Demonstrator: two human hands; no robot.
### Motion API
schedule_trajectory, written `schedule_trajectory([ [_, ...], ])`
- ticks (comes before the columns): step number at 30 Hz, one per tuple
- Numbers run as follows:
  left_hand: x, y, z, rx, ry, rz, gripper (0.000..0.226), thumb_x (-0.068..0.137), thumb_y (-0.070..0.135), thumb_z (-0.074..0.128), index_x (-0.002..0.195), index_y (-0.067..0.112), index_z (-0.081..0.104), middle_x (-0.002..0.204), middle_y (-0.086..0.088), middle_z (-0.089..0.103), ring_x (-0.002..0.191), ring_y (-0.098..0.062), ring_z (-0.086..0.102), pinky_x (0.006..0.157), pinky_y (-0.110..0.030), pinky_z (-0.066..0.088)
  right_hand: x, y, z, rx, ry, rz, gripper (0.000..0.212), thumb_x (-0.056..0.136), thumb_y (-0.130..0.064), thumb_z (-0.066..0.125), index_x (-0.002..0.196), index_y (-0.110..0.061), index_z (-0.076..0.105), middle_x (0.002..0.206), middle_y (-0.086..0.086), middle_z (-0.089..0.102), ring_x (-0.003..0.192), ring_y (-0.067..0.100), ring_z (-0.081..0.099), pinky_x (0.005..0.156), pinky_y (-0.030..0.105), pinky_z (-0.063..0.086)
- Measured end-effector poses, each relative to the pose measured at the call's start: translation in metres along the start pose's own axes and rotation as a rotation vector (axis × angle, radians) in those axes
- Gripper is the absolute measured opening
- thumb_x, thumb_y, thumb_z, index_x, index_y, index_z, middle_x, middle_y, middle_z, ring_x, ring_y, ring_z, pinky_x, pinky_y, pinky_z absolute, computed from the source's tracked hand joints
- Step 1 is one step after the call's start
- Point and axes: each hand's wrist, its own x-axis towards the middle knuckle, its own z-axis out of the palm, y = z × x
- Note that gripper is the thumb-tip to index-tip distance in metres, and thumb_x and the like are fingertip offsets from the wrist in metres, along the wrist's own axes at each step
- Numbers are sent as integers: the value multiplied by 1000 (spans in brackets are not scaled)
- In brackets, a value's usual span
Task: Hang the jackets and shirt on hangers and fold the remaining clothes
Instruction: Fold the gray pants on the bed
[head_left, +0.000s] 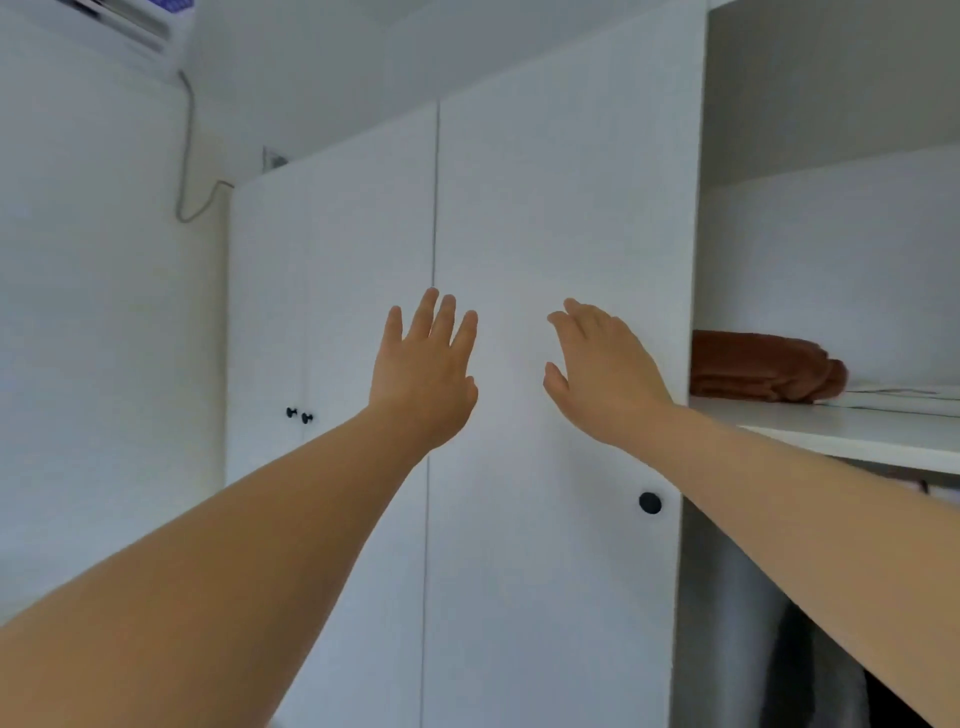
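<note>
Left hand (423, 371), right hand (602, 364) raised before wardrobe door (545, 208); both released, fingers straight, empty. Folded brown cloth (763, 366) on shelf (857, 431), 3 o'clock; grey garments (727, 623) hanging, 5 o'clock.

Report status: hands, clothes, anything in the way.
Left hand open, empty; right hand open, empty; both raised before shut wardrobe door. Brown folded cloth on open shelf, grey garments hanging below. No hanger in view.

Matt, smooth white finish on the wardrobe door (545, 208) behind the right hand (597, 374). Below that hand, a dark, faintly glossy knob (650, 503). To its right, soft fuzzy brown cloth (763, 366) (folded) on a smooth, slightly shiny white shelf (831, 431).
</note>
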Motion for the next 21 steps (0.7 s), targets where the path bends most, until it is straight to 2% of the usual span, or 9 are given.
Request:
schedule_trajectory([
  [5,-88,-89,26,96,-179,-125,67,100,42,25,152,16,-8,160,-9,-9,146,-27,-14,118,-49,0,4,-114,27,174,-45,-140,53,98,-30,38,145,-7,28,155,13,22,140,27,23,115,37,20],
  [12,-242,-207,48,259,-426,-357,67,100,42,26,152,15,-8,160,-9,-9,147,-28,-12,118,-50,3,-23,-312,69,533,-168,-346,49,97,-27,40,141,-5,33,149,13,32,137,27,29,111,38,26],
  [16,-353,-253,61,288,-619,-559,69,99,42,30,152,15,-7,160,-10,-5,147,-29,-10,117,-50,4,-72,-422,88,745,-303,-449,47,97,-26,42,139,-5,34,139,10,41,127,28,38,102,35,32],
  [21,-504,-277,74,258,-781,-772,70,99,39,34,152,17,-5,160,-8,-7,147,-27,-10,118,-50,3,-170,-546,113,882,-437,-641,44,96,-24,44,134,-4,39,136,11,44,123,28,42,101,37,37],
])
